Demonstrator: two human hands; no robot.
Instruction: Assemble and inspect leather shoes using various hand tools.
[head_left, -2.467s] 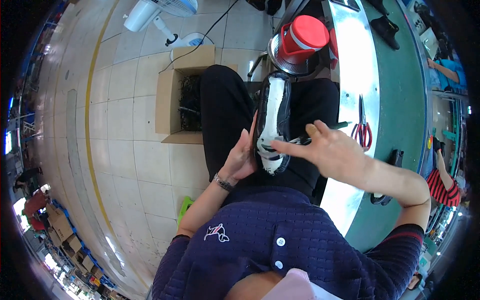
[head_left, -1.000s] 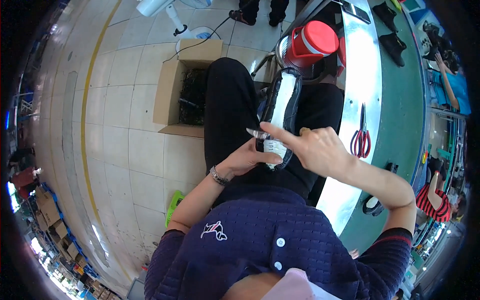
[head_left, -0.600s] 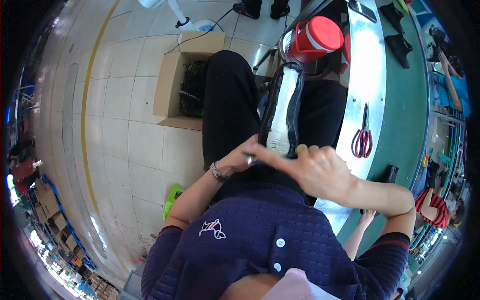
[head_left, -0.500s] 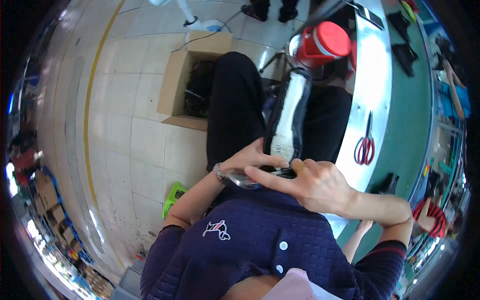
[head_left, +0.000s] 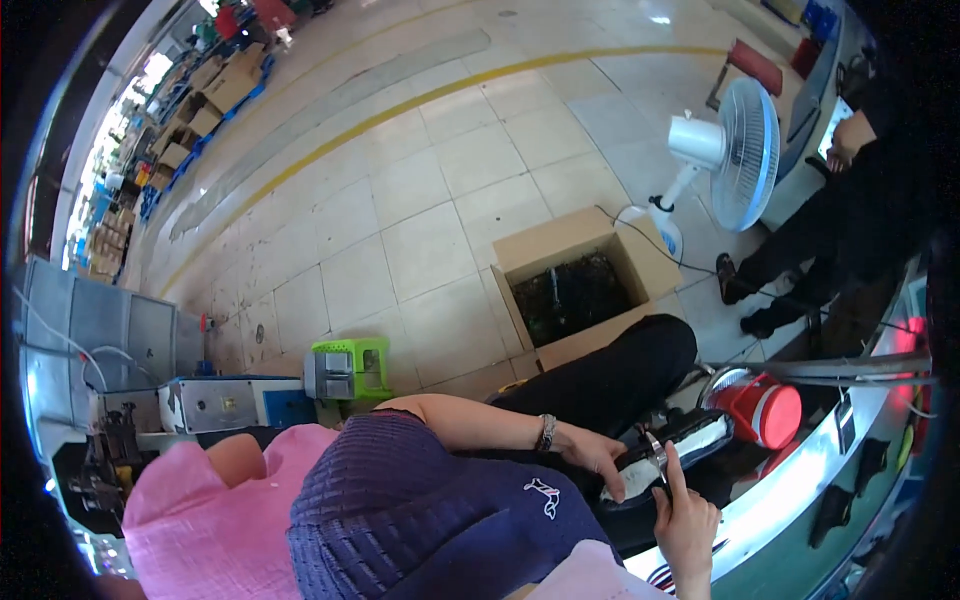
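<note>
A black shoe [head_left: 697, 438] with a whitish sole face lies sole up across my lap. My left hand [head_left: 597, 456] is closed over its near end, thumb lying on the pale sole. My right hand [head_left: 688, 520] comes up from the lower edge, its index finger and thumb around a small shiny metal tool [head_left: 656, 452] at the middle of the sole. The tool's exact kind is too small to make out. Just past the shoe's far end is a red container [head_left: 775, 413] with a white band.
An open cardboard box [head_left: 650, 262] with dark contents stands beyond my knee, a white fan [head_left: 745, 150] behind it. Nearby are a green plastic stool [head_left: 375, 365], a metal bench [head_left: 765, 500] on my right, a pink-clothed person [head_left: 235, 500] on my left, and a standing person's dark legs [head_left: 800, 260].
My view has swung to the left, bringing in the fan, green stool and pink-clothed person. My hands stay at the shoe; the metal tool now shows over its sole.
</note>
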